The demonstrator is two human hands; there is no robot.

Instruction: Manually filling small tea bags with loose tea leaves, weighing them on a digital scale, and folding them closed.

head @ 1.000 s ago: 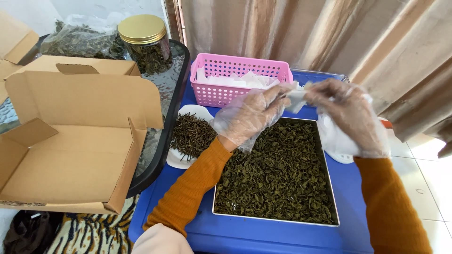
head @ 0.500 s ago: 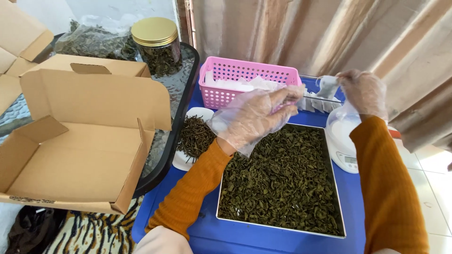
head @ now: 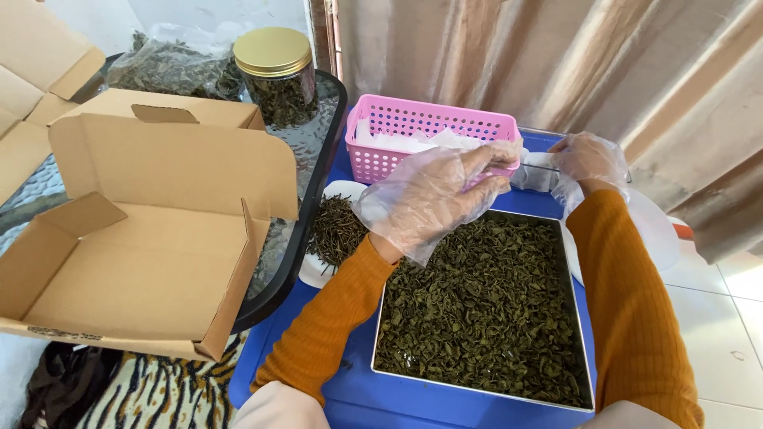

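A small white sachet [head: 534, 172] is pinched, seemingly, by the right hand [head: 586, 161]; the left hand [head: 429, 199], at its nine o'clock, is held loosely spread.

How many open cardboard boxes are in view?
2: one large open cardboard box at left on the glass table; another box behind it, cut off at the top-left edge.

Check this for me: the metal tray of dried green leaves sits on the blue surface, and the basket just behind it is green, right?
Not quite. The head view shows the basket behind the metal tray is pink, not green. The rest holds: the tray of dried green leaves sits on the blue surface, with the basket just behind it.
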